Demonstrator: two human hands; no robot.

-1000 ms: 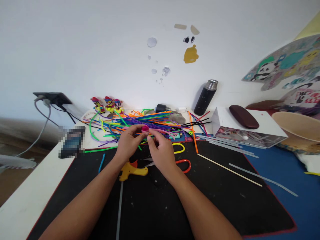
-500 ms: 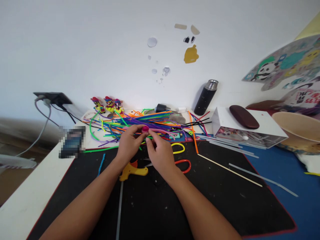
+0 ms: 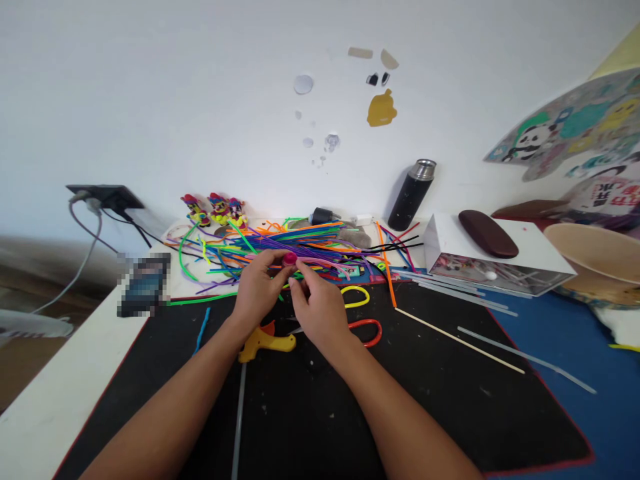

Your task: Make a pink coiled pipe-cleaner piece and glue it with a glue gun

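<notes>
A small magenta coil (image 3: pixel 290 258), apparently of wound pipe cleaner, is pinched between the thumb and fingers of my left hand (image 3: pixel 263 283). My right hand (image 3: pixel 321 303) has its fingers curled and its index fingertip against the coil's right side; its thumb tip is just below. Under my hands lies a yellow glue gun (image 3: pixel 267 343) with a clear glue stick (image 3: pixel 239 420) out of its back. Scissors with a yellow loop and a red loop (image 3: pixel 367 332) are partly covered by my right hand. A pile of coloured pipe cleaners (image 3: pixel 300 240) spreads behind both hands.
A black mat (image 3: pixel 430 400) covers the desk. To the right are a thin wooden stick (image 3: pixel 460 340), loose glue sticks (image 3: pixel 525 360) and a white box (image 3: pixel 500 267) with a dark case on top. A black flask (image 3: pixel 413 197), small figures (image 3: pixel 215 208) and a phone (image 3: pixel 145 283) stand or lie around.
Hardly anything differs. My right thumb and hand have shifted very slightly left beside the magenta coil, while my left hand holds it in the same place.
</notes>
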